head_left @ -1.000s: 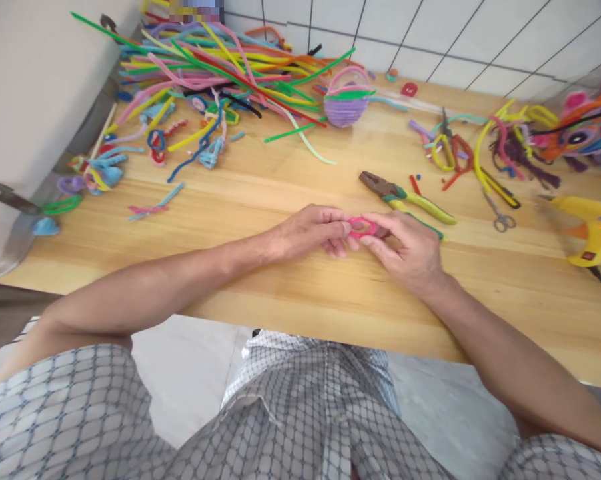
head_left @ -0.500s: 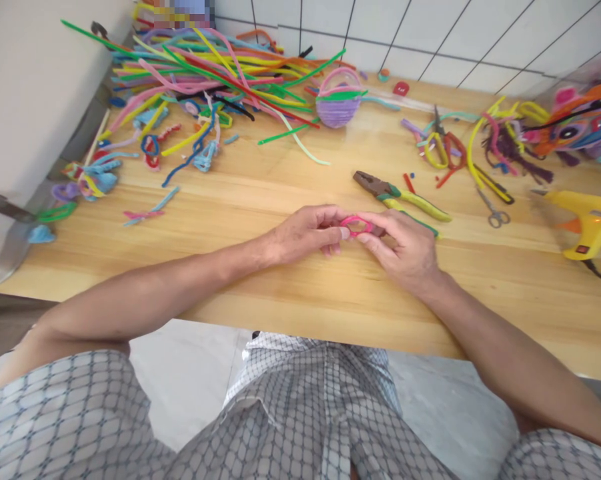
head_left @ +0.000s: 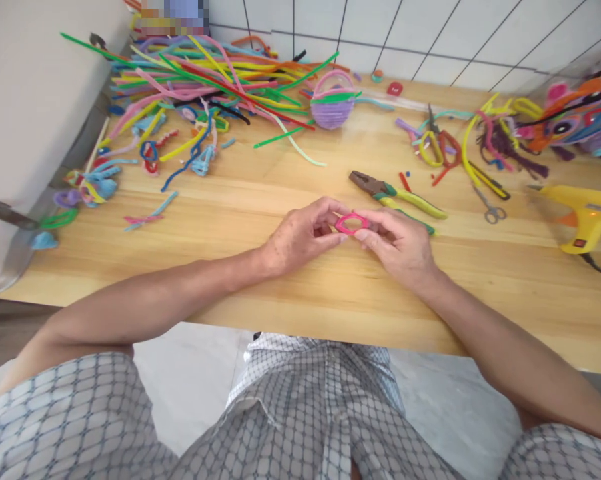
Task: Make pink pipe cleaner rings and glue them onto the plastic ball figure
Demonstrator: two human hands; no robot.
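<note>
A pink pipe cleaner (head_left: 351,231), bent into a small pointed oval loop, is held between both hands above the wooden table. My left hand (head_left: 307,235) pinches the loop's left end between thumb and fingers. On the opposite end, my right hand (head_left: 397,241) has its thumb and forefinger closed. Just beyond the right hand lie pliers (head_left: 397,197) with yellow-green handles, one handle partly hidden behind the fingers.
Many coloured pipe cleaners (head_left: 215,80) are heaped at the back left. A purple basket shape (head_left: 333,110) stands beside them. To the right lie orange-and-yellow-handled scissors (head_left: 440,148), small scissors (head_left: 491,210), a cutter (head_left: 489,181) and a yellow glue gun (head_left: 580,213).
My left fingers have shifted on the loop, the thumb now lower at its edge. The loop appears a little more pointed. The whole view has shifted slightly.
</note>
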